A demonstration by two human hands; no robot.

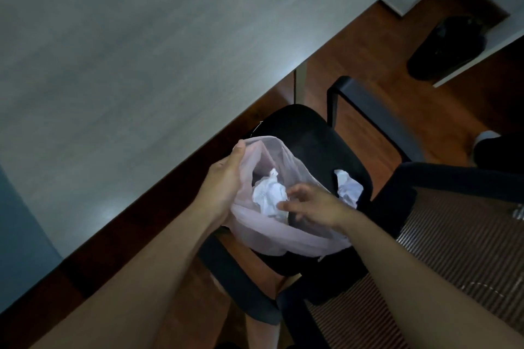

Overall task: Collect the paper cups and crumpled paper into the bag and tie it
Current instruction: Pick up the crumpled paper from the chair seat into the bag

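A thin, pale translucent plastic bag [272, 232] hangs open over a black chair seat [309, 136]. My left hand [226, 178] grips the bag's left rim and holds the mouth open. A ball of crumpled white paper [268, 193] lies inside the bag. My right hand [312, 204] hovers at the mouth with fingers spread and relaxed, its fingertips at the paper. A second crumpled white paper [348, 185] rests on the seat just right of the bag. No paper cups are visible.
A grey table top [141, 51] fills the upper left, its edge running diagonally beside the bag. Black chair armrests [374, 116] flank the seat, with a mesh backrest [453, 263] at lower right. A black bin [448, 48] stands on the wooden floor at top right.
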